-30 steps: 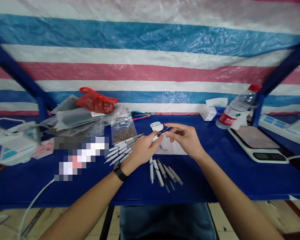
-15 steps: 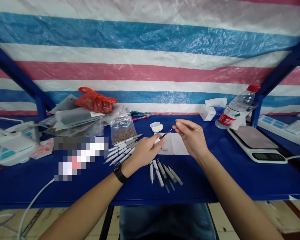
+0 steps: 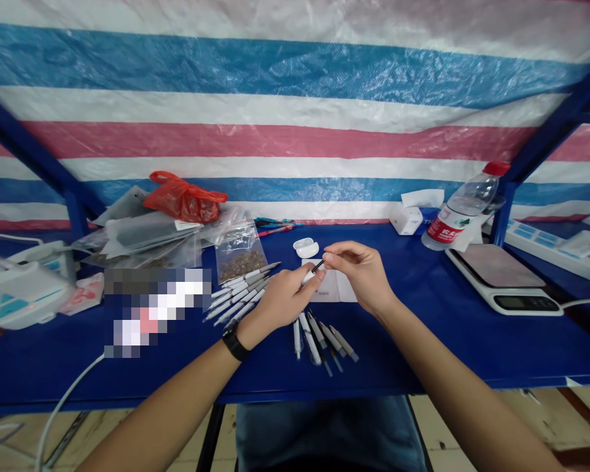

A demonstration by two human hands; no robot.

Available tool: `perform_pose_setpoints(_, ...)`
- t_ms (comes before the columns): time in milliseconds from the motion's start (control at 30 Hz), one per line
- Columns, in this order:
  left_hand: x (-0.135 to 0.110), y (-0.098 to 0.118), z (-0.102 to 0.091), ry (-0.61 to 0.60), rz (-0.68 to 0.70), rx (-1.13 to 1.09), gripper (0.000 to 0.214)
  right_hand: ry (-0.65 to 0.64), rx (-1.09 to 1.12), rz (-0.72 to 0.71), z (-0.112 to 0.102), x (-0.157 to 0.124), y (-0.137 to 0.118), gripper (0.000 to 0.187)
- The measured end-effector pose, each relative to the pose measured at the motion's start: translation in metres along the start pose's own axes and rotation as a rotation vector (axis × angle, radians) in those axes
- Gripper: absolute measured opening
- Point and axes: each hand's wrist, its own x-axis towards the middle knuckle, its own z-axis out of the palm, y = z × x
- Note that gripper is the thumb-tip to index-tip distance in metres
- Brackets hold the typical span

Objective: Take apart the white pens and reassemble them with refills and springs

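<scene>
My left hand point(image 3: 281, 298), with a black watch on its wrist, is closed around the white barrel of a pen point(image 3: 309, 278). From the barrel a dark refill point(image 3: 317, 265) sticks out, slanting up to the right. At the tip of that refill, the thumb and fingertips of my right hand point(image 3: 356, 269) are pinched together; any small piece between them is too small to make out. Beneath both hands lies a sheet of white paper point(image 3: 341, 288). A row of white pens point(image 3: 240, 296) is left of my left hand, and several loose pen parts point(image 3: 324, 341) lie in front.
Behind the pens is a clear bag of small brown pieces point(image 3: 240, 262), near a red plastic bag point(image 3: 184, 200). A white open case point(image 3: 305, 248) sits beyond my hands. At right stand a bottle point(image 3: 455, 219), a tissue box point(image 3: 407, 219) and a scale point(image 3: 501, 275).
My right hand has moved left, bringing its pinched fingertips from just beyond the refill's tip onto it. My left hand stays about where it was, holding the pen.
</scene>
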Motion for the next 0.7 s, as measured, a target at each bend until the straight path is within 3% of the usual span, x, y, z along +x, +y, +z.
perform_pose_setpoints(300, 0.0009, -0.0005, 0.0002, 0.015, -0.002, -0.063, 0.038, 0.006, -0.053, -0.021, -0.0024, 0.0016, -0.0040, 0.032)
perform_pose_setpoints(533, 0.0008, -0.0002, -0.0008, 0.014, -0.013, -0.058, 0.040, 0.122, 0.033, -0.087, -0.0057, 0.0058, -0.0048, 0.029)
perform_pose_setpoints(700, 0.0012, 0.0008, -0.0004, -0.017, -0.023, -0.027, 0.038, 0.121, 0.017, -0.118, -0.0041, 0.0054, -0.0007, 0.030)
